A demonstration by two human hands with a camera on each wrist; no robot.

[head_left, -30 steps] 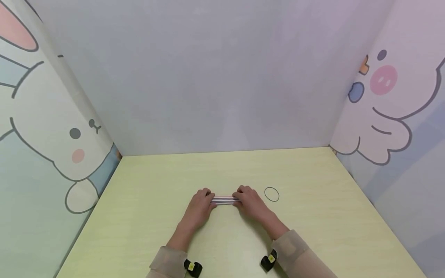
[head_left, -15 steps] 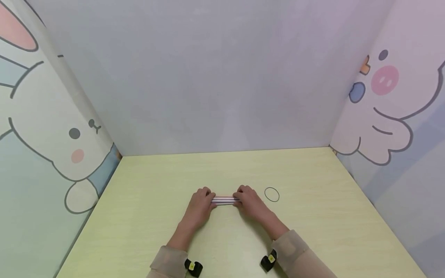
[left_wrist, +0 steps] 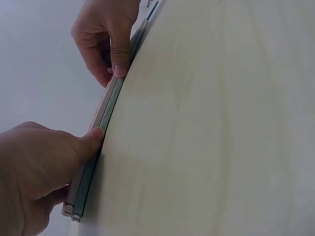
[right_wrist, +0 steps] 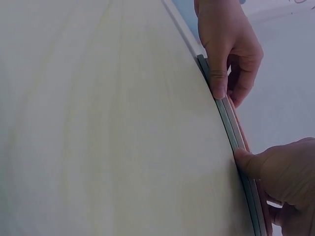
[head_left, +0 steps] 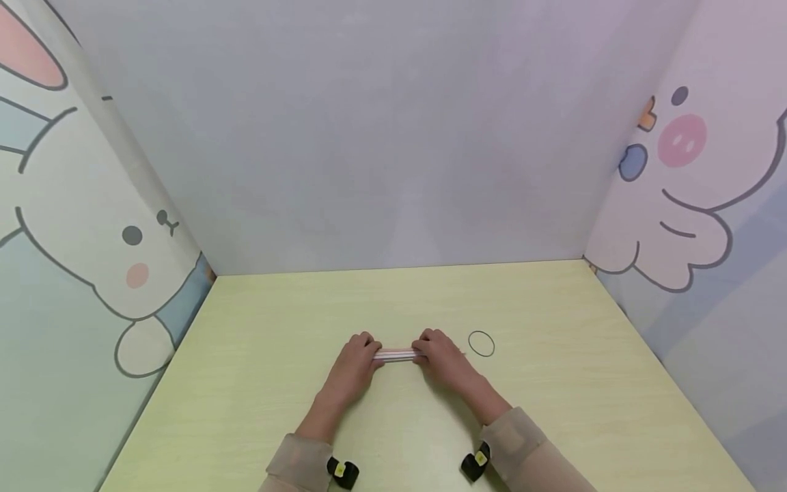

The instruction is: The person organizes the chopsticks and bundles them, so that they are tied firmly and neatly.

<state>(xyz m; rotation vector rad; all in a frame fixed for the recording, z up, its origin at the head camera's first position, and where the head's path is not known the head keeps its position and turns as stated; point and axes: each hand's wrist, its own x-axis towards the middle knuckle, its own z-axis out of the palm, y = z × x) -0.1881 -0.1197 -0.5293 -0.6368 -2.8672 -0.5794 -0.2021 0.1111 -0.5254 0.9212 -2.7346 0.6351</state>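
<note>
A small bundle of slim coloured pencils [head_left: 395,354] lies crosswise at the middle of the table, seen edge on. My left hand [head_left: 352,365] pinches its left part, thumb on the near side and fingers beyond. Toward the other end, my right hand [head_left: 447,362] holds it the same way. In the left wrist view the pencils [left_wrist: 91,169] run side by side, with a blue point past the right hand and blunt ends near the left. Greenish and reddish barrels [right_wrist: 229,120] show in the right wrist view. Fingers hide much of the bundle.
A thin dark loop [head_left: 494,346], like a rubber band, lies flat just right of my right hand. The pale yellow table [head_left: 277,307] meets a grey wall [head_left: 393,137] behind. Cartoon-printed panels [head_left: 80,205] flank both sides. Black wrist cameras [head_left: 342,473] sit at the cuffs.
Both hands keep almost the same place and hold. The strips of pencil between them have shifted slightly, and a thin tip now shows beyond the right hand.
</note>
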